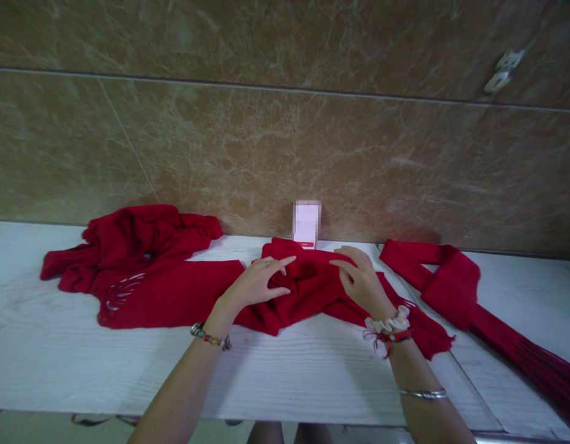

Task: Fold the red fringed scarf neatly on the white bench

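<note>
Across the white tabletop [294, 370]: three separate heaps or lengths of red knit cloth, spread from left end to right end, plus one pale upright object.
Middle scarf [312, 280]: one, loosely bunched at mid-length of the tabletop, from near the back edge toward the middle, with a fringed end slanting toward the right front corner.
Left hand [254, 283]: one, over the left side of the middle scarf; fingers open and spread, gripping nothing visible; cannot tell if pressing on the cloth.
Right hand [363, 280]: one, over the scarf's right side; fingers loosely curved and apart, gripping nothing visible; contact also unclear.
Left-end cloth [141, 237]: one crumpled mound by the back edge, one flat panel [183, 296] in front, with slits; cannot tell if joined.
Right-end scarf [451, 283]: one, folded over near the back edge, long fringe reaching toward the right front corner.
Pale upright object [306, 222]: one, at the back edge, blurred.
Wristwear: one beaded bracelet [211, 338] on the left; one scrunchie [395, 322], one red cord [400, 336], one silver bangle [423, 394] on the right.
</note>
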A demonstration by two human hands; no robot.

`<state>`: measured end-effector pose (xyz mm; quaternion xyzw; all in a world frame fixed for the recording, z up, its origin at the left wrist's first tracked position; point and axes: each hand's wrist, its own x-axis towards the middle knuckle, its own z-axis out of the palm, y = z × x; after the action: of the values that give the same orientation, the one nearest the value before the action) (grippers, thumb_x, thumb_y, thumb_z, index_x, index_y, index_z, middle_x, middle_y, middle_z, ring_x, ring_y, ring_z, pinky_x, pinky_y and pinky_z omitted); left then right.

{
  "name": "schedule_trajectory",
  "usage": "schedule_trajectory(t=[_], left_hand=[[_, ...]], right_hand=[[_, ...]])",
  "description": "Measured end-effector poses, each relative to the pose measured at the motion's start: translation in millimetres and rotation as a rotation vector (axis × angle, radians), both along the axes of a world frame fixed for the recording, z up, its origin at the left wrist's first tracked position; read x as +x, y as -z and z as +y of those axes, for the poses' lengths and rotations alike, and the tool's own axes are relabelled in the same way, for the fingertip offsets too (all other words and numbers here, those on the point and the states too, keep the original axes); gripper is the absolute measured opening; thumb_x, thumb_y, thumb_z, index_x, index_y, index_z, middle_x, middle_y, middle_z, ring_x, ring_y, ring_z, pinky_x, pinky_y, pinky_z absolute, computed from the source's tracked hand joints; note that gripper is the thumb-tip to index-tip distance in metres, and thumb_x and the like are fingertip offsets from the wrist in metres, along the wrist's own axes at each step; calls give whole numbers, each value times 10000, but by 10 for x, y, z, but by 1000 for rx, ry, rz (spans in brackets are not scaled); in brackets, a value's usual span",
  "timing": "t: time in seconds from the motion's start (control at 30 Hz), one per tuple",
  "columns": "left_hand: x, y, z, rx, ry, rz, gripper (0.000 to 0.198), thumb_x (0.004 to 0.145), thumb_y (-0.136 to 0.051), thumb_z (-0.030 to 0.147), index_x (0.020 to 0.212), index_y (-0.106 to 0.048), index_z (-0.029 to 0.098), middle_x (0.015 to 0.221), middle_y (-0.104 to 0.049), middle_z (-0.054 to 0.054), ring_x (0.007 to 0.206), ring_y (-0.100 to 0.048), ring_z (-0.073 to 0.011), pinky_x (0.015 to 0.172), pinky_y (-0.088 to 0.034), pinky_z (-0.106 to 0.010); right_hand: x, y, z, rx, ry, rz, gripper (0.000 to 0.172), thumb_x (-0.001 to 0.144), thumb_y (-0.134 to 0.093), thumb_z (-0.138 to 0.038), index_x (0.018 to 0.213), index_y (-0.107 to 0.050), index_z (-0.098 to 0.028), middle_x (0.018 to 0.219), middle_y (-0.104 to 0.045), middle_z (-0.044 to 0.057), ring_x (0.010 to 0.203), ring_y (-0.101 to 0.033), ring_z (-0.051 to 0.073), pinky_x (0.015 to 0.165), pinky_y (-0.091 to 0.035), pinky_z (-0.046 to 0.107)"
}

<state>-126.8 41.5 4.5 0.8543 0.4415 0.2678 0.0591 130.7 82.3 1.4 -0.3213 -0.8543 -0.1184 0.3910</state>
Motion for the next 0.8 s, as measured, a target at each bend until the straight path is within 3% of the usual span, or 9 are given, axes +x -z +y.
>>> schedule_trajectory(t=[0.13,0.3,0.5,0.63,0.8], left_hand=[[35,35,2,-55,13,154,674,680,-657,218,1296,-385,262,916,-606,-19,860,-535,-179,814,-409,-321],[21,75,59,-41,-24,191,568,736,-544,101,1268,-426,262,778,-620,11,765,-554,-152,766,-424,-290],[-26,-3,11,128,-129,-1,421,826,-462,188,1246,-448,210,808,-601,-22,788,-546,-158,794,-434,-326],[13,-31,-39,53,-66,8,621,754,-593,287,1318,-336,248,877,-604,-11,847,-546,-170,809,-433,-336],[49,50,10,149,-148,62,593,750,-516,88,1302,-368,245,921,-638,-20,898,-551,-178,849,-409,-354]], right_hand=[[-127,-35,-117,-93,-143,-167,136,759,-571,-228,872,-642,-202,1127,-568,92,1114,-454,260,939,-370,512],[-192,22,-129,-96,-105,-269,88,748,-569,-148,729,-640,-198,1120,-579,81,1138,-441,270,977,-317,547],[-110,-30,-84,-27,-54,-65,127,802,-508,-156,763,-616,-210,1052,-591,71,1069,-486,226,971,-346,485],[-62,-50,-56,36,-4,125,152,821,-483,-168,785,-618,-228,969,-605,58,1005,-510,217,914,-393,453],[-49,-57,-45,66,29,217,162,825,-477,-178,785,-623,-235,943,-598,58,950,-524,216,866,-417,437]])
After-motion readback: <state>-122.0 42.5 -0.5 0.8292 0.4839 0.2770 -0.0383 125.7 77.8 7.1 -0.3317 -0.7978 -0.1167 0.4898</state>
